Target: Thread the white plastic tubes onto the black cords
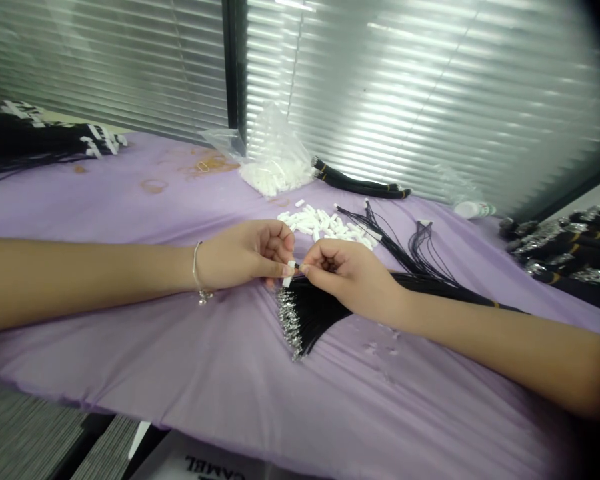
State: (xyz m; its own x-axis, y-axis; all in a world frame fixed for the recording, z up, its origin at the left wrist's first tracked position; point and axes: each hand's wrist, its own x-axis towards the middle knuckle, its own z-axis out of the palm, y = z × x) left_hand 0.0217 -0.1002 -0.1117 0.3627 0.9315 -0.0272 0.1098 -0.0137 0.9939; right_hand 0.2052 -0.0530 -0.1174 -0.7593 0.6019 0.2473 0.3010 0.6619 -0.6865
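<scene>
My left hand (247, 255) pinches a small white connector housing (291, 272) between thumb and fingers. My right hand (350, 270) meets it fingertip to fingertip, pinching the end of a thin black wire at the housing. Below both hands lies a fanned bundle of black wires with metal terminals (300, 320) on the purple cloth (180, 347). A loose pile of white housings (325, 225) lies just behind my hands.
A clear plastic bag of white housings (275, 167) sits at the back by the blinds. Black cable bundles (360, 183) lie behind, more at far right (565, 253) and far left (35, 137). Finished wires with housings (410, 243) spread to the right.
</scene>
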